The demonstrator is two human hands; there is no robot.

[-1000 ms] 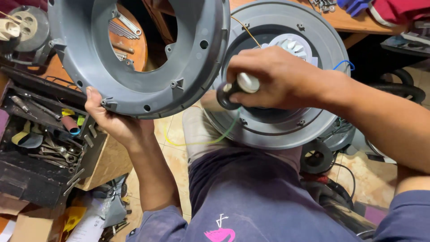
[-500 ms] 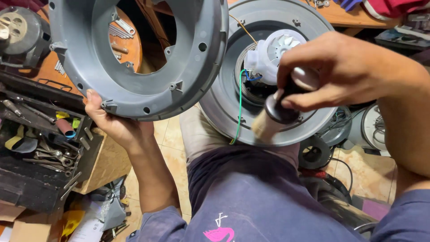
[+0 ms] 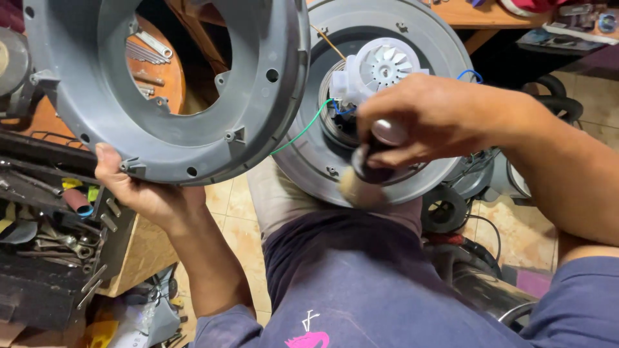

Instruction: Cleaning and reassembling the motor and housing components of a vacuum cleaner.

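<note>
Head view, the only one available. My left hand (image 3: 151, 196) is clamped on the lower rim of the grey ring housing (image 3: 271, 84), thumb over the edge, holding it up and tilted toward the camera. My right hand (image 3: 438, 119) is closed round the dark handle of a small brush (image 3: 371, 164), bristles pointing down and blurred. Behind it sits the round grey base plate (image 3: 438, 38) with the white motor fan (image 3: 380, 64) at its centre; a green wire (image 3: 303, 132) runs off it toward the housing. An open toolbox (image 3: 45, 245) lies at lower left. My judgement: steady the housing, keep strokes light, keep bristles clear of the wires.
</note>
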